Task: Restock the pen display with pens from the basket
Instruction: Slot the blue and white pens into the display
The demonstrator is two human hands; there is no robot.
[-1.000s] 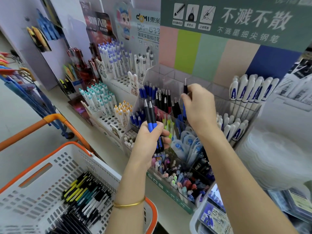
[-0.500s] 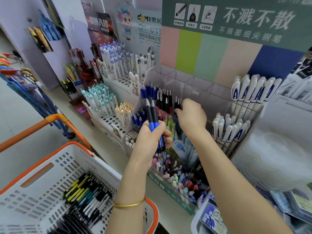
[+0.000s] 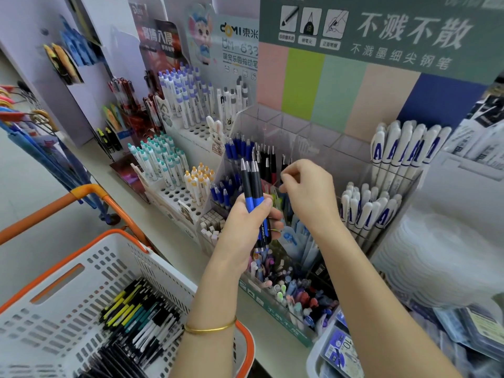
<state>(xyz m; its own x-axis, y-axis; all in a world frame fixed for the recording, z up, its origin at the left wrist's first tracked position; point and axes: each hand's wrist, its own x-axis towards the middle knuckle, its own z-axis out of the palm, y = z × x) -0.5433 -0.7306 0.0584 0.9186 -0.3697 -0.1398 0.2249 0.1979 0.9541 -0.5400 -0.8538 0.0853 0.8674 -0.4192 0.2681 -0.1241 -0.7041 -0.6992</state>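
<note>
My left hand [image 3: 242, 225] grips a small bunch of blue-and-black pens [image 3: 252, 186], held upright in front of the clear acrylic pen display [image 3: 302, 132]. Blue pens [image 3: 238, 148] and black pens [image 3: 268, 162] stand in its rear left compartments. Beside the black pens, my right hand [image 3: 309, 192] hovers with curled fingers, thumb and forefinger close together just below a black pen top [image 3: 283, 159]; whether they pinch it is unclear. The white basket with an orange rim [image 3: 81, 248] sits at lower left, with several mixed pens [image 3: 136, 317] lying in it.
White pens with blue letters [image 3: 403, 148] fill the display's right side, and coloured pens [image 3: 294, 293] its front row. White tiered stands with teal-capped pens [image 3: 161, 162] and purple-capped pens [image 3: 182, 91] stand to the left. Boxes of refills [image 3: 341, 347] lie at lower right.
My right hand came down from holding a black pen high over the display to the black-pen compartment, and the pen no longer sticks up from its fingers. My left hand kept its bunch.
</note>
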